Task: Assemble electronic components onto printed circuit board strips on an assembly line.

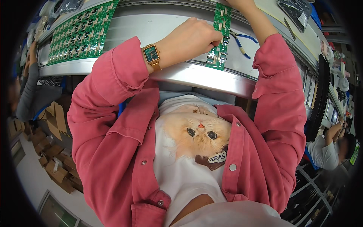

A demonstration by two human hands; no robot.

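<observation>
Left hand curled at narrow circuit board, right hand mostly cut off

Nearest: the wearer's pink jacket (113, 151), worn open over a white shirt (166, 159) with a cat print. Beyond it, a curved silver metal edge (208, 78) runs along the front of the work surface.

Gold watch (151, 55) on left wrist. Left hand (202, 36) is narrow, fingers curled in, their ends over the left edge of a narrow green circuit board (216, 59). Can't tell what, if anything, is pinched; fingertips hidden. Board lies lengthwise from the near rail toward the far one, components facing up.

Right of board, just beside it: pliers (245, 37) with blue handles, lying splayed. Further left, well apart from the board: a wide panel of green circuit boards (81, 36), several columns.

Right hand (240, 3) sits at the top edge near the board's far end, mostly out of frame; can't tell its grip.

Farther out: dark packet (295, 13) upper right; cardboard boxes (56, 171) lower left; a co-worker's grey sleeve (28, 92) at left; another co-worker in a white top (324, 154) at right.
</observation>
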